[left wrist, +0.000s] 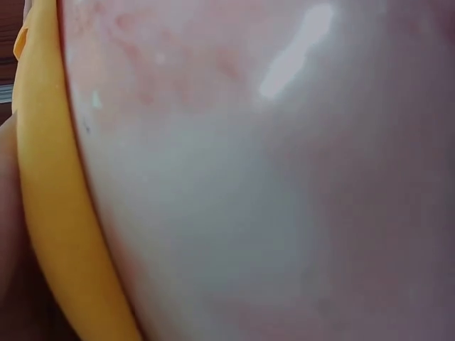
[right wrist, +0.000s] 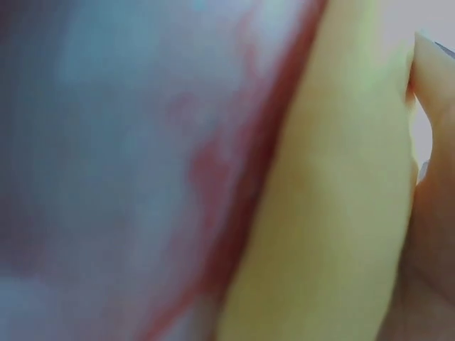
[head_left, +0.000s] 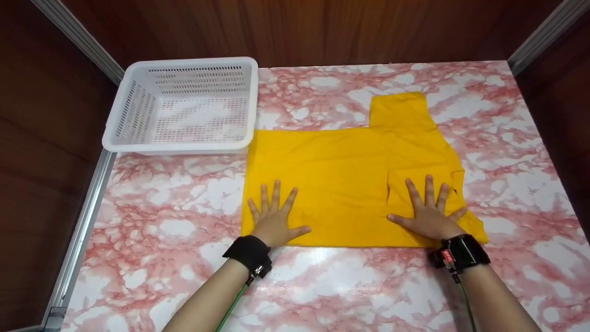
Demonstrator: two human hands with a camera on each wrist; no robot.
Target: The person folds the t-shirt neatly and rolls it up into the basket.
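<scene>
Across the middle of the head view, the cloth (head_left: pixel 322 184) is one plain, saturated yellow (paler, almost lemon, in the right wrist view). Under it the counter (head_left: pixel 161 258) is marbled, with rosy red veins and pink clouds over white. The basket (head_left: pixel 184 148) at upper left is white, patterned with rows of small slots. Dark reddish-brown wood grain covers the back panel (head_left: pixel 322 32) along the top edge, and the metal strip (head_left: pixel 78 34) at upper left is silvery grey. Lower down, the left wristband (head_left: pixel 246 252) is black, its cable (head_left: pixel 232 304) green.
</scene>
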